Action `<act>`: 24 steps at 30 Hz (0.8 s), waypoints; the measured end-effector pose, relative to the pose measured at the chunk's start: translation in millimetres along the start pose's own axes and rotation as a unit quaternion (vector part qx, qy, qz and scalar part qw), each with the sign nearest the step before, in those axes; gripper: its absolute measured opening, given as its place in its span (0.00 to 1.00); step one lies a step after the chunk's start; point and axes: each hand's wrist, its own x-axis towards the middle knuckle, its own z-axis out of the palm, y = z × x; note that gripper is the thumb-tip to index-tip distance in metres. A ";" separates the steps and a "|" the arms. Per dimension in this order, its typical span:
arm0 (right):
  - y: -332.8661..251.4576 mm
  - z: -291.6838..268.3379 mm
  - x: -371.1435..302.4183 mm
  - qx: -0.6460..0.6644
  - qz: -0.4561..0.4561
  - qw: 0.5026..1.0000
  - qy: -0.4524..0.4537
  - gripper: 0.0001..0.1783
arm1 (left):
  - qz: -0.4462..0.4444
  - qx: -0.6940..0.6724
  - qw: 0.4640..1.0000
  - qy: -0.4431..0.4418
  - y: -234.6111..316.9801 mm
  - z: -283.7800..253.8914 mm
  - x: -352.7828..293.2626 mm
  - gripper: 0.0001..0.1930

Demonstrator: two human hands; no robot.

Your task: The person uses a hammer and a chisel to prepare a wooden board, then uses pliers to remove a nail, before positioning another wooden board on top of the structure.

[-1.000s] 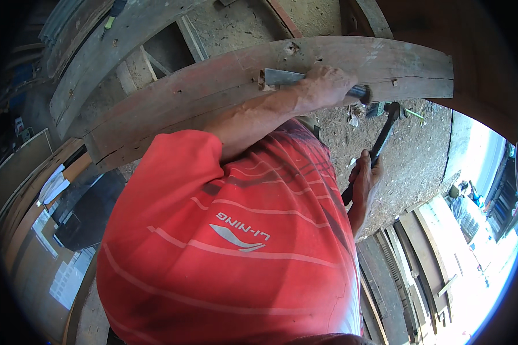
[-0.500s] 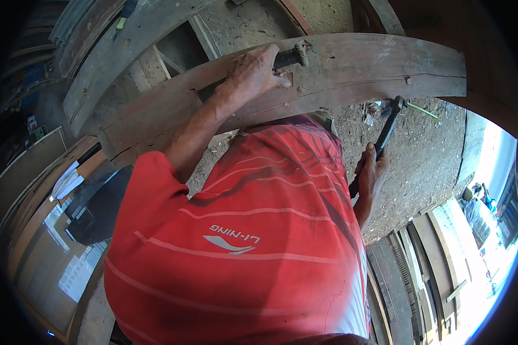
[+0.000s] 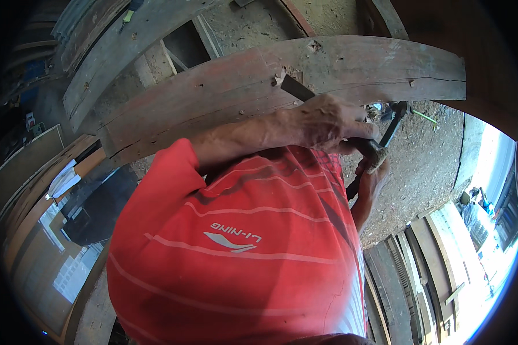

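Observation:
A long wooden plank [image 3: 224,95] lies across in front of me, with a small chipped notch [image 3: 294,73] cut into its face. My left hand [image 3: 328,122] is closed around a chisel [image 3: 297,88]. Its flat blade points up and left, the tip beside the notch at some wood chips. The handle's battered end sticks out low on the right, near my right hand. My right hand [image 3: 373,177] grips a hammer [image 3: 392,123], its dark head raised beyond the plank's near edge. Part of the hammer's handle is hidden behind the chisel end and my fingers.
Another curved board [image 3: 112,63] lies beyond the plank at the upper left. Wood shavings cover the ground [image 3: 420,167] to the right. Several boards [image 3: 426,270] are stacked at the lower right. A dark panel [image 3: 101,204] and framed sheets stand on the left.
My left hand has moved right and nearer to me, turning the chisel so its handle end now points down and right. The right hand with the hammer has barely moved.

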 end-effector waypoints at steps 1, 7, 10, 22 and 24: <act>4.3 -1.9 -0.2 -0.003 -0.017 1.000 0.001 0.28 | 0.008 -0.032 0.999 -0.015 -3.4 14.7 -0.8 0.19; -17.8 -6.0 -19.8 0.024 0.041 0.999 0.009 0.17 | 0.020 -0.083 0.996 -0.030 -13.6 41.6 1.0 0.15; -32.9 -6.5 -27.0 0.028 0.038 0.999 0.018 0.16 | 0.005 -0.086 0.996 -0.002 -15.4 43.6 5.3 0.13; -78.9 -10.5 -52.6 0.127 -0.136 0.973 0.137 0.09 | -0.140 -0.005 0.990 0.027 -30.7 50.3 31.3 0.14; -77.8 -6.8 -65.5 -0.010 -0.084 0.993 0.085 0.12 | -0.151 0.001 0.988 0.034 -31.2 48.3 32.2 0.13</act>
